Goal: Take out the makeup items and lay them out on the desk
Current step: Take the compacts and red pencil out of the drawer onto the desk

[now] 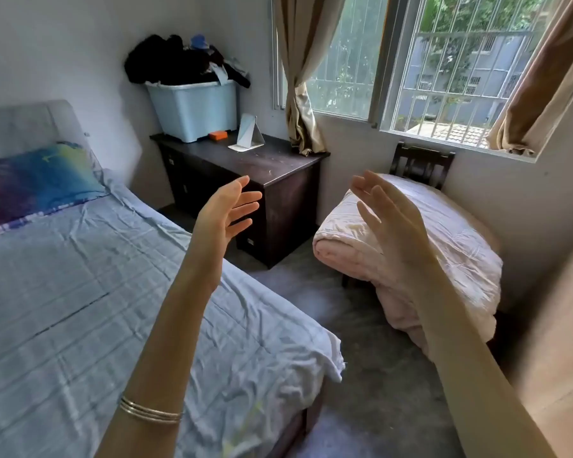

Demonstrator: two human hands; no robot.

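Both hands are hanging in the air with fingers spread, holding nothing: the left hand [225, 209] above the bed [80, 292], the right hand [391, 223] before one folded quilt [444, 252]. Beyond them, the dark tabletop [278, 163] is carrying one blue bin [192, 109], one orange block [218, 135] and one upright mirror [248, 132] facing left. No makeup items are showing.

Count: 2 hands, left [224, 214] and right [391, 226]; 1 bench [278, 163]; 1 blue bin [194, 109]; 1 mirror [247, 132]; 1 bed [80, 292]; 1 pillow [37, 180]; 1 folded quilt [444, 246].
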